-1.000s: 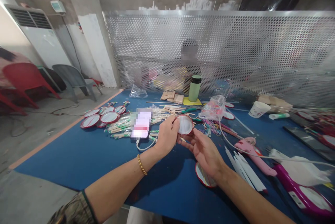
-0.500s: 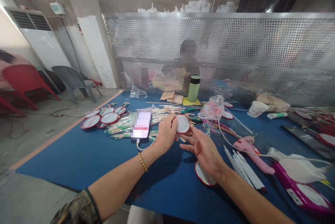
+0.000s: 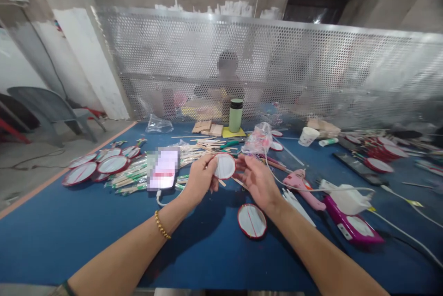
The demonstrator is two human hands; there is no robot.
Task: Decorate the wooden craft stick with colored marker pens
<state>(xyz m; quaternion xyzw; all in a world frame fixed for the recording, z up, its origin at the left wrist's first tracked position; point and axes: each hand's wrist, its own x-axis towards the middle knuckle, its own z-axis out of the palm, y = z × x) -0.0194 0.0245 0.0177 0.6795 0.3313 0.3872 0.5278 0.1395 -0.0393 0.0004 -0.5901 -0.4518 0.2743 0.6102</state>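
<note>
A small round white disc with a red rim (image 3: pixel 224 166) is held up above the table, pinched at its left edge by my left hand (image 3: pixel 201 175). Close by the disc's right edge, my right hand (image 3: pixel 259 178) has its fingers apart and slightly curled; whether a fingertip touches the rim is hard to make out. Below my right hand a second red-rimmed disc (image 3: pixel 252 221) lies flat on the blue table (image 3: pixel 194 259), a thin line running across its face. Behind my hands are thin wooden sticks (image 3: pixel 204 146) and a clear plastic bag (image 3: pixel 258 138).
At left lie several red-rimmed discs (image 3: pixel 113 164), wrapped sticks (image 3: pixel 133 174) and a lit phone (image 3: pixel 164 168) on a cable. To the right are a pink glue gun (image 3: pixel 304 188), white pens (image 3: pixel 298 206) and a purple device (image 3: pixel 353 227). A green bottle (image 3: pixel 236 116) stands behind.
The view has swung right, so things appear further left. My right hand has drawn back a little from the disc, uncovering the one on the table. The left hand keeps its hold.
</note>
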